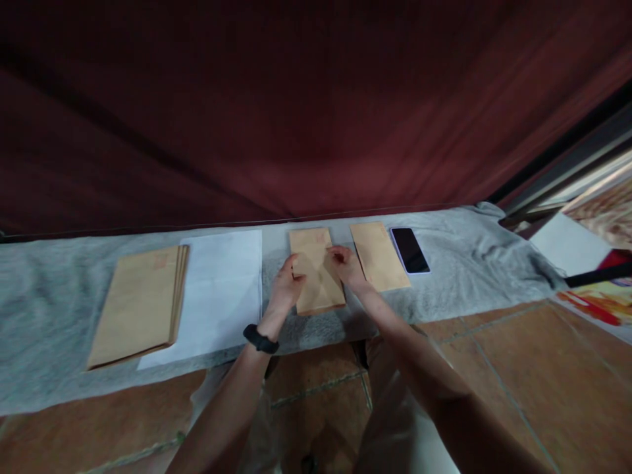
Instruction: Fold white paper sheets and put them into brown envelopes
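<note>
A brown paper envelope (pixel 316 289) lies in front of me on a grey cloth, with a faint reddish print near its top right corner. My left hand (pixel 286 283), below which a black wristband shows, grips the envelope's left edge between thumb and fingers. On the opposite side, my right hand (pixel 347 264) has its fingers curled in a pinch at the right edge. Just right of that hand, a second brown envelope (pixel 382 257) rests flat. Fingertip detail is soft in the dim light.
White paper sheets (pixel 224 283) lie left of my hands, partly under a fanned stack of brown envelopes (pixel 138 299). A phone (pixel 411 250) sits at the right. The grey cloth (pixel 469 263) runs along a dark red hanging fabric (pixel 316 131). Tiled floor (pixel 538 368) shows below.
</note>
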The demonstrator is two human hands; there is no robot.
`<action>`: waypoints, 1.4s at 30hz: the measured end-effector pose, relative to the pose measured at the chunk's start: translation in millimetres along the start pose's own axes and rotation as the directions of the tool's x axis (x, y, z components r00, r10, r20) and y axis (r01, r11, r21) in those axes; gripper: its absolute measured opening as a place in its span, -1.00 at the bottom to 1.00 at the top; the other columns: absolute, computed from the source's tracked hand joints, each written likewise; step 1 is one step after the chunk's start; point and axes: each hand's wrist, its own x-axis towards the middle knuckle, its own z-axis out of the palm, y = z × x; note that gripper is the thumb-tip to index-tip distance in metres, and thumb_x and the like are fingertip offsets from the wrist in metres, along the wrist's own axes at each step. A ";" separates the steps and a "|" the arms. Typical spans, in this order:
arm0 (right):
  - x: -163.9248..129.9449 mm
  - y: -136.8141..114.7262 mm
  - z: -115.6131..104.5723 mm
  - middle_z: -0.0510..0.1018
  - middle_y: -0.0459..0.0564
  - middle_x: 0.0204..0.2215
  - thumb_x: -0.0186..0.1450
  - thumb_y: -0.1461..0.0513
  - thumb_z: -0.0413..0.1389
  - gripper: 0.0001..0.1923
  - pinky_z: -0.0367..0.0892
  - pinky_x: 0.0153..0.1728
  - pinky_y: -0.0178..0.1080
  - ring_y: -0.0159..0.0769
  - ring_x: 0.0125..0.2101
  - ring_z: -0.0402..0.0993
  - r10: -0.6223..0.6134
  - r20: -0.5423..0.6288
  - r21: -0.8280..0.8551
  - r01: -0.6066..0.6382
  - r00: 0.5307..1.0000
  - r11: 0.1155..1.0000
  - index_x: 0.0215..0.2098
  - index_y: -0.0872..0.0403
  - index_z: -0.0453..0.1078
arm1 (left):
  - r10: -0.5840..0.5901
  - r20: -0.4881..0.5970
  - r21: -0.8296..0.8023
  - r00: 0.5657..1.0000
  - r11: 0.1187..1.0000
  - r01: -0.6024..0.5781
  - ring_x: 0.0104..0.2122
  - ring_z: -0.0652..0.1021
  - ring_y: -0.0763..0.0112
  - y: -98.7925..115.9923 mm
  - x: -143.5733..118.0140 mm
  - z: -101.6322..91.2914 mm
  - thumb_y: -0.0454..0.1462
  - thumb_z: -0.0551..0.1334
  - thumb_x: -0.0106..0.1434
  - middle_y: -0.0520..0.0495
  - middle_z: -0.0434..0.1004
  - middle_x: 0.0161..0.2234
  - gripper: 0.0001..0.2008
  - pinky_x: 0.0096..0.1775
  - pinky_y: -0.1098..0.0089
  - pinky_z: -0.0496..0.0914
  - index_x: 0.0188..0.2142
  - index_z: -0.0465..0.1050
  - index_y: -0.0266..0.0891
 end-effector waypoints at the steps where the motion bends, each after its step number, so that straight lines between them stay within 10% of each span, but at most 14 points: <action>1: -3.2 -1.9 -0.7 0.60 0.05 -0.15 0.21 0.39 0.03 -0.68 0.44 0.01 -0.15 -0.22 -0.15 0.55 -0.054 0.010 -0.076 0.054 0.999 0.996 -0.16 0.06 0.55 | 0.011 -0.007 0.029 1.000 1.000 -0.011 -0.21 0.65 0.29 0.3 -0.3 -1.0 -0.42 0.24 0.16 0.01 0.67 -0.21 -0.35 -0.17 0.36 0.52 0.26 0.30 -0.12; 6: -21.2 -11.2 -8.7 0.51 0.17 0.09 0.29 0.40 0.06 -0.63 0.32 0.22 -0.09 -0.14 0.13 0.44 -0.256 0.163 -0.282 0.293 0.953 0.914 0.02 0.08 0.51 | 0.070 -0.038 0.253 0.997 0.966 -0.058 -0.16 0.64 0.24 5.1 -2.6 -7.1 -0.40 0.23 0.22 -0.10 0.66 -0.13 -0.40 -0.08 0.28 0.51 0.26 0.32 -0.18; 16: -52.9 -16.7 -21.6 0.33 0.13 0.34 0.45 0.27 0.04 -0.56 0.17 0.36 0.01 -0.10 0.34 0.23 -0.286 0.447 -0.425 0.482 0.848 0.766 0.28 0.05 0.35 | 0.223 -0.020 0.603 0.975 0.780 -0.166 0.08 0.53 0.03 3.4 -16.6 -13.5 -0.30 0.25 0.28 -0.31 0.47 0.13 -0.52 0.13 0.11 0.42 0.20 0.41 -0.28; 27: -66.9 -14.6 -26.9 0.31 0.24 0.35 0.45 0.27 0.02 -0.48 0.14 0.38 0.09 -0.06 0.37 0.21 -0.236 0.504 -0.497 0.502 0.831 0.708 0.36 0.16 0.28 | 0.509 0.289 0.546 0.811 0.608 -0.576 0.40 0.21 0.17 3.0 -16.5 27.5 -0.23 -0.05 0.51 -0.20 0.27 0.37 -0.52 0.39 0.06 0.10 0.35 0.24 -0.27; 42: -69.7 -24.2 -71.2 0.33 0.02 0.35 0.40 0.27 0.15 -0.43 0.17 0.37 -0.01 -0.20 0.35 0.22 -0.244 0.665 -0.251 0.519 0.706 0.817 0.36 -0.10 0.28 | 0.483 0.480 0.473 0.733 0.561 -0.679 0.45 0.08 0.17 -12.7 -33.7 2.5 -0.16 0.10 0.48 -0.16 0.12 0.44 -0.46 0.40 -0.01 0.04 0.40 0.17 -0.14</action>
